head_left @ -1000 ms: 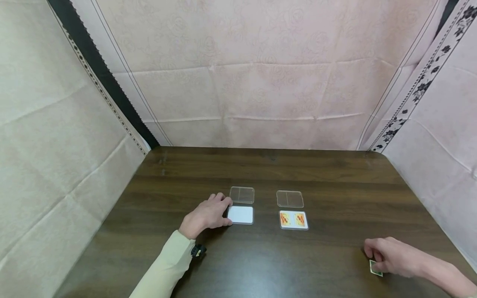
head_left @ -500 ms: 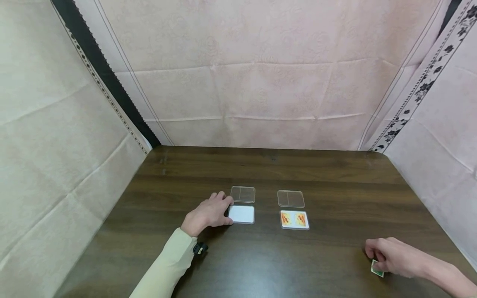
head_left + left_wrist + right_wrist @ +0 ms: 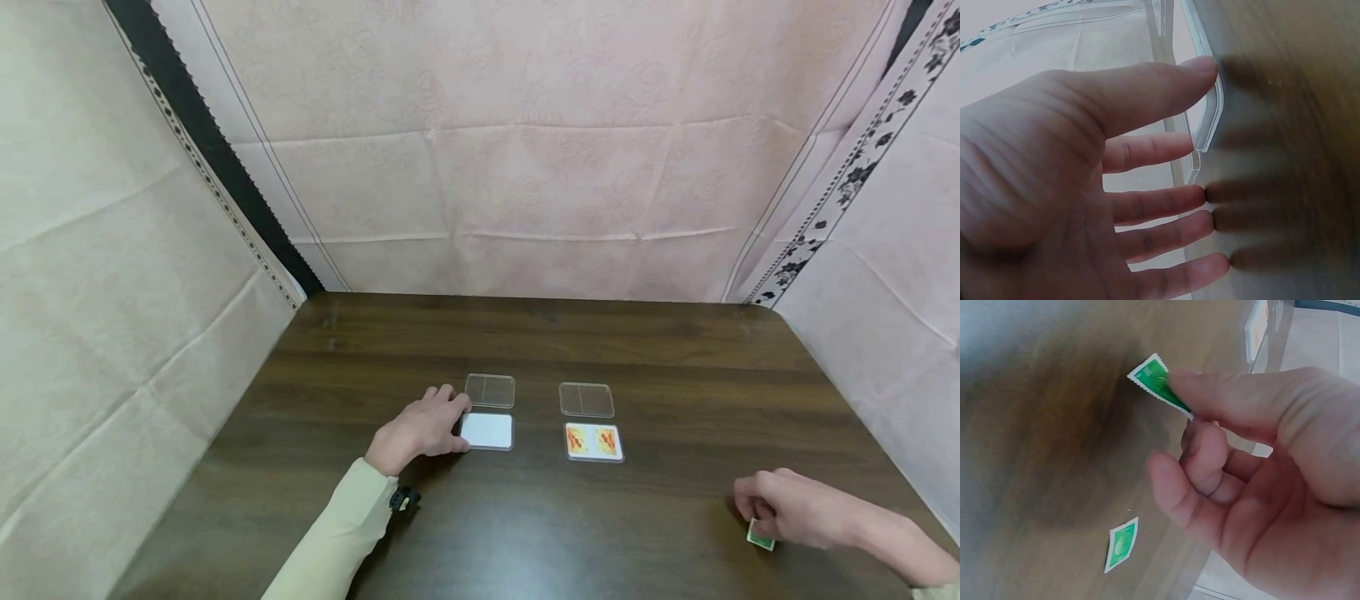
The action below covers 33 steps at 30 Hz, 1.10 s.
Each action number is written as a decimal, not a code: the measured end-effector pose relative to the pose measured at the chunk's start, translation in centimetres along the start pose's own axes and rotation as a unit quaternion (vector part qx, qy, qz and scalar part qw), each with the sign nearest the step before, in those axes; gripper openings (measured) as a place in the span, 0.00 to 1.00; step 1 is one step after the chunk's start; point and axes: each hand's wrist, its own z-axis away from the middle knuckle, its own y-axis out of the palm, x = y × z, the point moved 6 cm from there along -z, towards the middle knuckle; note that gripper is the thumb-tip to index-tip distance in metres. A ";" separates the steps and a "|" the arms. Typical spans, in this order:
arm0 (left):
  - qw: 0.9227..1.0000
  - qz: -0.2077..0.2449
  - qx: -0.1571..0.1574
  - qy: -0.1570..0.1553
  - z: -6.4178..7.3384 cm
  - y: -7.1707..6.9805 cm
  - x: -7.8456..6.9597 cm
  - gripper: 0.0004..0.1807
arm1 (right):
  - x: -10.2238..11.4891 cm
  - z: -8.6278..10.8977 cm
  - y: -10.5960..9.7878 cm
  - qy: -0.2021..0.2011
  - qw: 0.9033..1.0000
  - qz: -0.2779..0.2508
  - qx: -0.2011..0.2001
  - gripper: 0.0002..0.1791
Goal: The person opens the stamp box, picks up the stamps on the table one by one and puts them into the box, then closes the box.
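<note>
My left hand [image 3: 422, 432] holds a shallow clear case [image 3: 487, 432] with a white inside by its left end, thumb at the near corner and index finger at the far one. In the left wrist view the thumb lies on the case's clear edge [image 3: 1215, 119], while the other fingertips rest down at the table. At the right, my right hand [image 3: 798, 510] pinches a green postage stamp [image 3: 1155, 380] with a white perforated border between thumb and finger, low over the table. A second green stamp [image 3: 1121, 545] lies on the wood in the right wrist view; the head view hides it.
A similar case [image 3: 593, 442] with two orange stamps on white sits right of the left one. Two clear lids [image 3: 490, 391] lie behind the cases, one behind each. Pale cloth [image 3: 480, 192] hangs around the brown wooden table [image 3: 420, 333].
My right hand has risen slightly away from me with the green stamp between its fingers. The left hand stays in place on the white case.
</note>
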 end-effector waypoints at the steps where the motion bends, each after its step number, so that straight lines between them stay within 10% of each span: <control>1: 1.000 0.000 0.000 0.000 0.0 0.0 0.0 0.28 | 0.0 -0.1 -0.1 0.001 1.000 -0.010 0.008 0.14; 33: 1.000 0.005 0.002 -0.006 -0.1 0.2 0.1 0.28 | 3.2 -2.8 -2.5 -0.054 0.998 0.013 -0.038 0.15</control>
